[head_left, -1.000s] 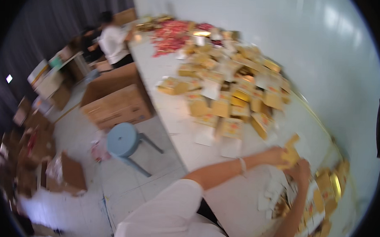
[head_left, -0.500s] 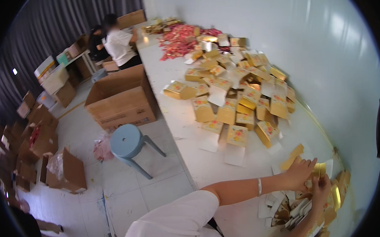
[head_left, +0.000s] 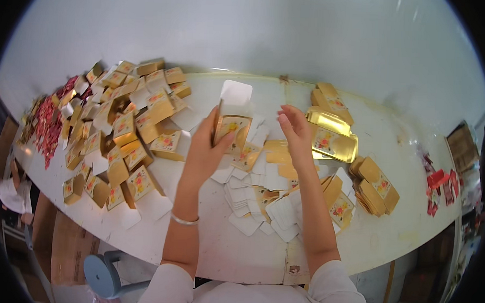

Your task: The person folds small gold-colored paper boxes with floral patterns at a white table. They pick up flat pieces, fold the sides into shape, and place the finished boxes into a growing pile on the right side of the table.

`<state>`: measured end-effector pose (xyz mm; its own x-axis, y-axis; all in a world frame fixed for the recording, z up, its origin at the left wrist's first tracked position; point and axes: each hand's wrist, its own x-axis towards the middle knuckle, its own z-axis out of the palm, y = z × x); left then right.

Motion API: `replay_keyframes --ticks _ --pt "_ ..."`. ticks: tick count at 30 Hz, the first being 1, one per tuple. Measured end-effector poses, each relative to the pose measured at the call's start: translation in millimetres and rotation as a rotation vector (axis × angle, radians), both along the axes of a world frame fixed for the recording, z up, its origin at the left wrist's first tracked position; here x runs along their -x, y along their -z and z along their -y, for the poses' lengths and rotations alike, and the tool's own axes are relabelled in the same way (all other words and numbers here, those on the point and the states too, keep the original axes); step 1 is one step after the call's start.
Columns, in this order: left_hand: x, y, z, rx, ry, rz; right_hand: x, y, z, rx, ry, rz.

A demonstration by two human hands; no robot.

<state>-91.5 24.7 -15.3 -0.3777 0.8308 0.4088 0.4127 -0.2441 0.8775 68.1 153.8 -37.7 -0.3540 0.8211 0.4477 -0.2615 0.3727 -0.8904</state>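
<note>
One floral gold carton (head_left: pixel 234 127), held above the table (head_left: pixel 219 250), is gripped in the left hand (head_left: pixel 205 147), thumb across its printed face and white flap (head_left: pixel 237 90) raised at the top; the right hand (head_left: pixel 300 135) is apart from it, fingers loosely parted with nothing visible between them; half a second ago both hands were close together over gold card by the wall, and the view has since swung round to face the wall; the carton is now carried by the left hand alone, leaving the right free, though I cannot tell whether it is the same piece.

Its card looks stiff and thin, satin gold outside, with a rounded flap; just below lie overlapping flat cartons (head_left: pixel 285 215), mostly plain white tabs; beside the right hand a foil-bright carton (head_left: pixel 335 144) catches the light, more mirror-like than the matte-gold stack (head_left: pixel 379 187) nearby; to the left sprawls a heap of opened cartons (head_left: pixel 124 127), boxy and tilted every way; beyond it are crinkled red pieces (head_left: pixel 46 124); on the floor stands a round-topped blue stool (head_left: pixel 100 275), smooth like plastic.
</note>
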Motion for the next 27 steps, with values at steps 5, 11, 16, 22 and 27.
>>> replay_keyframes --ticks 5,11,16,22,27 --pt "-39.0 -22.3 8.1 -0.144 0.190 0.293 2.2 -38.9 43.0 0.685 -0.532 -0.431" --pt "-53.4 -25.2 18.3 -0.121 0.340 0.283 -13.2 -51.3 59.6 0.638 -0.369 -0.382" --pt "-51.9 -27.8 19.5 -0.036 0.301 0.273 -12.5 -55.0 62.9 0.548 -0.415 -0.383" --pt "-50.1 -27.5 19.2 -0.060 0.203 0.251 -12.8 -60.0 64.0 0.224 -0.485 -0.264" --pt "-66.8 -32.2 21.9 -0.301 0.150 0.303 -17.6 -62.0 69.9 0.046 -0.432 -0.213"
